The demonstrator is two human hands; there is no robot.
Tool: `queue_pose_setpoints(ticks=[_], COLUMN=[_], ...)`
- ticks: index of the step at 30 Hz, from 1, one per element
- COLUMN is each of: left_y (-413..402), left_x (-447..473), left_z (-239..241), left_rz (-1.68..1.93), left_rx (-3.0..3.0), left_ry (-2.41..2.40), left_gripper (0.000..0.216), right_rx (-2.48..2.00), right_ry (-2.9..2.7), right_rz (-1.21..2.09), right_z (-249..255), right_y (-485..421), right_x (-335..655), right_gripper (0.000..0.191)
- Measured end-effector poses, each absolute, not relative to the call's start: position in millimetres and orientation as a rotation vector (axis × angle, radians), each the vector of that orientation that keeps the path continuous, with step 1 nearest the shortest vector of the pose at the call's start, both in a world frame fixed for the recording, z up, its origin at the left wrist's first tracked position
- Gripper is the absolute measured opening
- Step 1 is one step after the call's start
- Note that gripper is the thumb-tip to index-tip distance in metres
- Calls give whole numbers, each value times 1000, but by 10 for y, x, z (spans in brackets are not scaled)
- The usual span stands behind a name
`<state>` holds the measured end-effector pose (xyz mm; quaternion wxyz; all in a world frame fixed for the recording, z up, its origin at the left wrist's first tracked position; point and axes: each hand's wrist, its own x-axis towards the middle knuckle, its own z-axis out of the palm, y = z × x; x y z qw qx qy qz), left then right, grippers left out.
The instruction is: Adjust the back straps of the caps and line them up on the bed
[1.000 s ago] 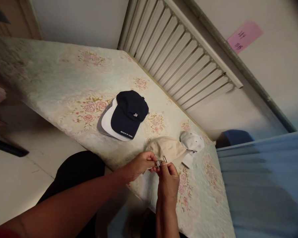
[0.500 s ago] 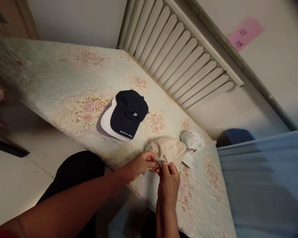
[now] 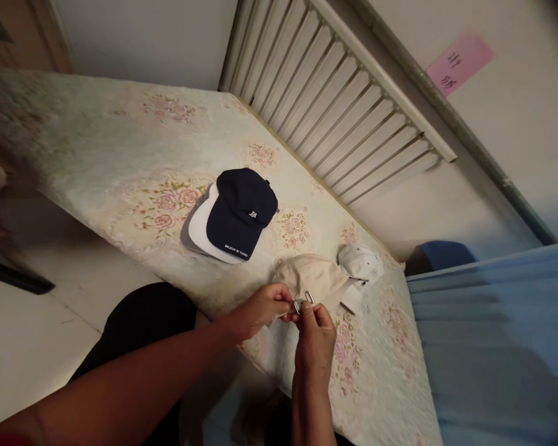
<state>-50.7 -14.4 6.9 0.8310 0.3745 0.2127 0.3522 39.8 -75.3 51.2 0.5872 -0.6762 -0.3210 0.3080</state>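
A beige cap [image 3: 314, 272] lies near the table's front edge, partly behind my hands. My left hand [image 3: 267, 310] is closed, its thumb and fingers pinching the cap's strap end by a small metal buckle [image 3: 298, 306]. My right hand [image 3: 317, 331] is also closed in a pinch at the strap, right beside the left fingertips. A second metal piece, an oblong loop [image 3: 309, 297], shows just above the right thumb. The strap itself is mostly hidden by the fingers.
A navy cap [image 3: 242, 207] rests on a white cap [image 3: 199, 226] left of my hands. A pale grey cap [image 3: 360, 263] sits beyond the beige one. The floral-covered table [image 3: 204, 136] meets a radiator [image 3: 335, 105]. A blue curtain [image 3: 493, 334] hangs at the right.
The metal buckle between my fingertips has tilted slightly and shows more plainly. Both hands stay in nearly the same place, and the caps on the table have not moved.
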Motion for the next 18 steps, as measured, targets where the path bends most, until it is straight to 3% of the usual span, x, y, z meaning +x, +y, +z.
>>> queue_pose_setpoints(ticks=[18], left_y=[-138], left_x=[-528], left_z=[154], left_rz=[825], left_rx=[840], left_ry=[440], left_gripper=[8], right_rx=[-1501], right_ry=[-672], right_rz=[801], right_z=[523], right_y=[-710], right_x=[386], right_gripper=[28])
